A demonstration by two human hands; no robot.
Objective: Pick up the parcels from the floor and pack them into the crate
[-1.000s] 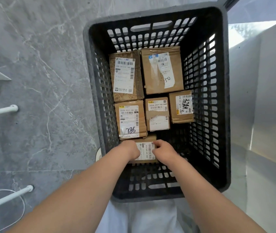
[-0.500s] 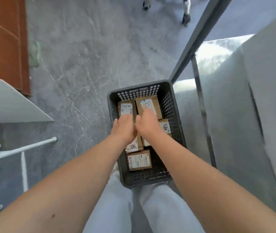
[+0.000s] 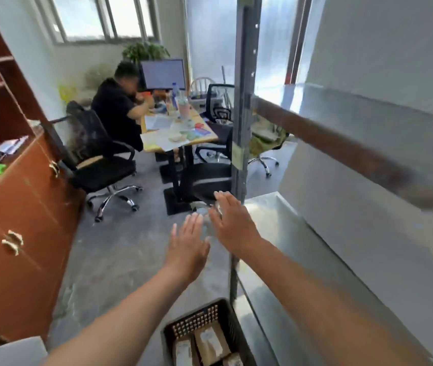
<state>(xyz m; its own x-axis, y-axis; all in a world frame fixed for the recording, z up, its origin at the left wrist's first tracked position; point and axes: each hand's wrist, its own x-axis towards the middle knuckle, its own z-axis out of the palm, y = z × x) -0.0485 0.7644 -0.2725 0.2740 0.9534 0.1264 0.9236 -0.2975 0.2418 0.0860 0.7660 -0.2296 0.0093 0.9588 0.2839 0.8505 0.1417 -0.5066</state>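
The black slatted crate [image 3: 226, 317] stands on the grey floor at the bottom edge of the head view, partly cut off. Brown cardboard parcels [image 3: 211, 344] with white labels lie inside it. My left hand [image 3: 187, 247] and my right hand [image 3: 232, 224] are stretched out in front of me, high above the crate, side by side. Both have straight, spread fingers and hold nothing. No parcel shows on the floor.
A metal shelving post [image 3: 244, 101] and steel shelves [image 3: 342, 260] stand close on the right. A reddish wooden cabinet [image 3: 22, 207] lines the left. Further off, a person [image 3: 120, 107] sits at a cluttered desk [image 3: 181, 130] among office chairs [image 3: 99, 165].
My hands let go of the parcel in the crate and rose with fingers spread. My view swung up from the crate to the room as I stood.
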